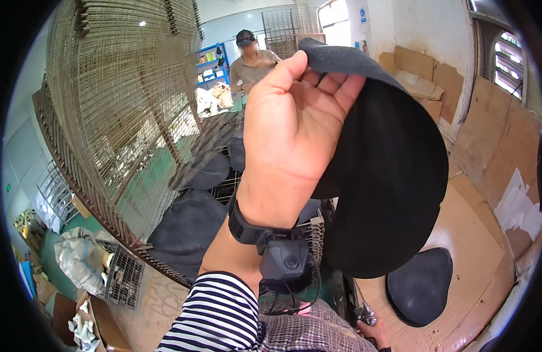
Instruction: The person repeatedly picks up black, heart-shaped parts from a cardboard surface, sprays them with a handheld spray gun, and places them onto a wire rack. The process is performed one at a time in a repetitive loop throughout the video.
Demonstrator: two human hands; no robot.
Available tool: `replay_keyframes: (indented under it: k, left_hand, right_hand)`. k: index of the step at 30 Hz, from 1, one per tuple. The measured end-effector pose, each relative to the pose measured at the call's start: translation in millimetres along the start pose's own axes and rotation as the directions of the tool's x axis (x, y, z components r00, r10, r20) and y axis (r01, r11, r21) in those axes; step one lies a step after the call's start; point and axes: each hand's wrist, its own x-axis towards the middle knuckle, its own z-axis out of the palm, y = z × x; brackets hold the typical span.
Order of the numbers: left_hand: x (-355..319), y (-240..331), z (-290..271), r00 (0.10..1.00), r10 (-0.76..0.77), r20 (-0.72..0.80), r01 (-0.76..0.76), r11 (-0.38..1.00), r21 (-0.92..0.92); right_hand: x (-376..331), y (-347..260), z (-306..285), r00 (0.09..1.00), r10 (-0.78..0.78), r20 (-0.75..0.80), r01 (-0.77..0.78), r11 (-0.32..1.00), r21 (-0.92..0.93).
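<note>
My left hand (294, 123) is raised in the middle, palm toward me. Its thumb and fingers pinch the upper edge of a large black flexible sheet (394, 176) with a rounded outline, which hangs down and curls over at the top. Low on the right, my right hand (375, 333) is small and partly cut off, with its fingers closed at a small shiny metal thing (365, 314) whose kind I cannot make out. Beside it, a stack of similar black rounded pieces (420, 286) lies on the cardboard-covered table (476, 234).
A tall wire rack (124, 76) leans at the left, with black sheets (189, 226) lying on its lower wire shelves. Behind it stands another person (253, 61). A plastic crate (124, 276) and a white sack (80, 258) are on the floor at left. Cardboard (488, 129) lines the right wall.
</note>
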Motion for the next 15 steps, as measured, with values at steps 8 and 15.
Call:
replay_keyframes:
  k: [8, 15]
  left_hand:
    - [21, 47, -62, 0.933, 0.157, -0.325, -0.152, 0.987, 0.041]
    - [-46, 186, -138, 0.765, 0.461, -0.449, -0.257, 0.858, 0.444]
  right_hand:
    - [7, 11, 4, 0.999, 0.050, 0.004, -0.050, 0.998, -0.035]
    - [-2, -35, 26, 0.998, 0.054, -0.008, -0.055, 0.995, -0.078]
